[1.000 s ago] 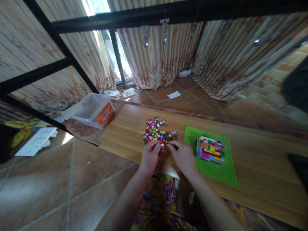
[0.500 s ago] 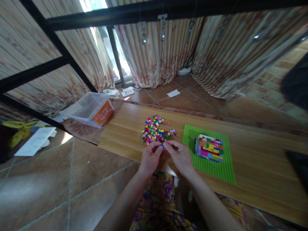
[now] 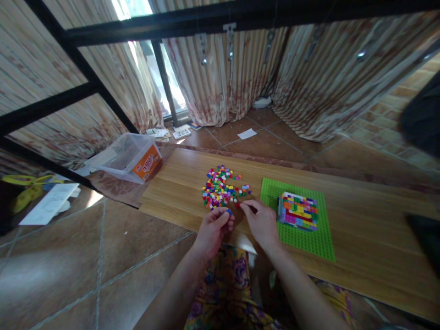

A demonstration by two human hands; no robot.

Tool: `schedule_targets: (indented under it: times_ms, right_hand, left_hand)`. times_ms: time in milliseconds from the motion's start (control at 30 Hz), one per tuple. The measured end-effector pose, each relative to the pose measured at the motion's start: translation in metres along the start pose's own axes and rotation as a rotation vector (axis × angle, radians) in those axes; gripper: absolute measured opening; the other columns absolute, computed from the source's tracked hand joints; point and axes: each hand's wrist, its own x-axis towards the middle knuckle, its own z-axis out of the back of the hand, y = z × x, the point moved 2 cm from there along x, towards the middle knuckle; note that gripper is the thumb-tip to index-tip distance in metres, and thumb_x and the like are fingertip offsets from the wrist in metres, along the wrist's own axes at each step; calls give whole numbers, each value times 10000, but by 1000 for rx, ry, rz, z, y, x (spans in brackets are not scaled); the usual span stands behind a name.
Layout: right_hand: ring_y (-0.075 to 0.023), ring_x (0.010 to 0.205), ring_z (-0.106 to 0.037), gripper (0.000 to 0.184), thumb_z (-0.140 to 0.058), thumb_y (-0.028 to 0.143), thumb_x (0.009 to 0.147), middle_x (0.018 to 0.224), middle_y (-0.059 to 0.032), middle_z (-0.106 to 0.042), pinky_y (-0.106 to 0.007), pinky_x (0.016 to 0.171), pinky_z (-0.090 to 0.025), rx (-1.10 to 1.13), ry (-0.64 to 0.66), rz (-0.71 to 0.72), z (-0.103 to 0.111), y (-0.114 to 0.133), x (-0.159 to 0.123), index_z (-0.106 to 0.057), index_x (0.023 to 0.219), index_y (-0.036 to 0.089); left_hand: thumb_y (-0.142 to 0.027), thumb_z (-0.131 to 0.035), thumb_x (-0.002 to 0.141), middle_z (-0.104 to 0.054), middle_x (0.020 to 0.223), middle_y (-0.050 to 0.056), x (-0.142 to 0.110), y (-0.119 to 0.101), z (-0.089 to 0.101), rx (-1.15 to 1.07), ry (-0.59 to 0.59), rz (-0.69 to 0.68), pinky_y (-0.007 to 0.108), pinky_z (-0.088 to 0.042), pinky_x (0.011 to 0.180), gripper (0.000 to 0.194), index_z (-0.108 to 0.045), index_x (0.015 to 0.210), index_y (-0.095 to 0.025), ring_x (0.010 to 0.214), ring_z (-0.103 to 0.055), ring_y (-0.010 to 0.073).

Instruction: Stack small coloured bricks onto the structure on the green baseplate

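Observation:
A small blue brick [image 3: 228, 212] is pinched between the thumb and fingers of my left hand [image 3: 213, 229], its other fingers curled. Just to the right, my right hand [image 3: 261, 223] has its thumb and forefinger closed at a small red brick [image 3: 238, 206], low over the board. Beyond both hands lies a loose pile of small coloured bricks [image 3: 220, 185]. To the right, a block built of many-coloured bricks [image 3: 298, 211] stands on a green studded baseplate [image 3: 323, 243].
The wooden board [image 3: 178, 183] runs across in front of me. At its left end stands a clear plastic box [image 3: 120, 158] with an orange label. A dark object [image 3: 422, 236] sits at the right edge. Black bars [image 3: 137, 28] cross overhead, with curtains behind.
My hands were together at the blue brick and are now apart. My right hand has moved slightly right, with a red brick at its fingertips; my left hand keeps the blue one.

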Motion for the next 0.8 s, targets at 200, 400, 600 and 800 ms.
schedule_targets:
  times_ms: [200, 400, 600, 800]
  right_hand:
    - [-201, 796, -628, 242, -494, 275, 893, 872, -87, -707, -322, 740, -456, -277, 15, 150, -10, 3, 4, -720, 907, 190]
    - [-190, 826, -657, 267, -484, 302, 924, 930, -92, -723, -317, 775, -490, -57, -55, 109, 10, 8, -12, -723, 956, 184]
    - [-188, 877, -666, 270, -559, 404, 899, 957, -76, -729, -315, 790, -522, 228, -45, -23, 45, 7, -48, -737, 980, 217]
    - [-193, 864, -671, 193, -675, 387, 811, 923, -58, -734, -330, 786, -541, 353, -165, -107, 72, -9, -68, -756, 902, 237]
  left_hand:
    - [-284, -852, 656, -646, 765, -3, 0, -3, 4, -76, 20, 56, 167, -465, 616, 320, -669, 879, -145, 633, -557, 48]
    - [-301, -851, 626, -680, 749, 7, -2, -7, -7, 95, -32, -42, 186, -460, 624, 322, -683, 855, -148, 646, -583, 73]
    - [-344, -828, 648, -686, 726, 17, -8, 9, -34, 245, 50, -3, 202, -453, 607, 313, -693, 839, -137, 616, -577, 85]
    - [-345, -813, 658, -667, 667, 17, -15, 42, -67, 292, 134, 7, 209, -455, 589, 287, -716, 817, -127, 591, -572, 92]
